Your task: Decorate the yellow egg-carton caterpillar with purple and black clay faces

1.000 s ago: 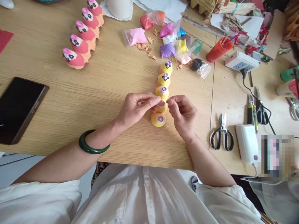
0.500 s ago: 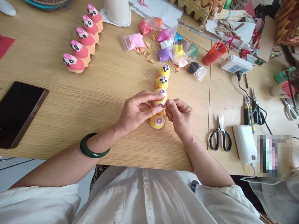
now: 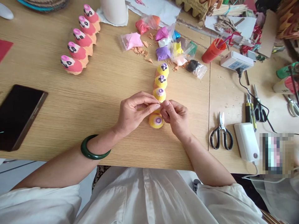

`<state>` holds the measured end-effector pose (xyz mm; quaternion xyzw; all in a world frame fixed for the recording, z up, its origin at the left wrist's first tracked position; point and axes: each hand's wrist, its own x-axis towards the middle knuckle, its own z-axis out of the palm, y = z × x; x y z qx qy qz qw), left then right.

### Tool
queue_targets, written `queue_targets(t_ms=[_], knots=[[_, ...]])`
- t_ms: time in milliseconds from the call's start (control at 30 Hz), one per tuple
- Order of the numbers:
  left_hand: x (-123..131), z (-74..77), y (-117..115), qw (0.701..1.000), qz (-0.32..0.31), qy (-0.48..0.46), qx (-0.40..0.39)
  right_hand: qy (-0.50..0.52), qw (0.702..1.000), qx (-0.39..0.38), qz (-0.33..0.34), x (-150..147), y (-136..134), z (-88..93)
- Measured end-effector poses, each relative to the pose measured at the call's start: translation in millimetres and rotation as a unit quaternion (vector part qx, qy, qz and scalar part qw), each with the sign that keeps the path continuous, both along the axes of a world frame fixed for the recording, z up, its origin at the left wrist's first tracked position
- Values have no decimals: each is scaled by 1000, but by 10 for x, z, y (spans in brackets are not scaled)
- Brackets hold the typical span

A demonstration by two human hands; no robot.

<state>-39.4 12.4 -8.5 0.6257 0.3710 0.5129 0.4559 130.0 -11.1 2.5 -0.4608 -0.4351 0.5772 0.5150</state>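
A row of yellow clay-covered egg-carton cups (image 3: 161,81) stands on the table in front of me. The two far cups carry black face marks and purple rings; the third and the nearest show only a purple ring on a pale patch. My left hand (image 3: 137,112), with a dark green bangle (image 3: 87,149) on its wrist, pinches over the row. Close against its fingertips is my right hand (image 3: 176,116), thumb pressed on its curled fingers. Whatever lies between the fingertips is too small to make out. The fourth cup is mostly hidden under my hands.
Red egg-carton cups (image 3: 79,53) with faces stand at the far left, above a phone (image 3: 21,115). Bagged clay (image 3: 163,53) and orange scraps lie beyond the yellow row. To the right are scissors (image 3: 221,132), a white power bank (image 3: 246,141), a power strip (image 3: 235,60) and a red cup (image 3: 213,51).
My left thumb and fingers have closed from spread apart into a pinch. My right hand has shifted slightly left, so the fingertips of both hands now meet.
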Motion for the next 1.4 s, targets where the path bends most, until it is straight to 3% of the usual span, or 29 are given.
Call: queue_targets(t_ms=[200,467,800,1000,1200,1400], knots=[[-14,-5,17,994,16,47,95,43,998,-32,15,8,15,37],[-55,62,-4,975,55,125,174,9,999,-24,-20,8,19,38],[-58,42,19,969,45,175,170,-15,999,-9,-29,-13,3,68],[-51,46,8,967,43,177,180,-43,998,42,-27,-1,-22,98],[-23,83,-8,985,62,118,110,-136,985,76,-68,55,-13,21],[-15,60,-9,997,63,35,10,-148,978,89,-118,122,62,-142]])
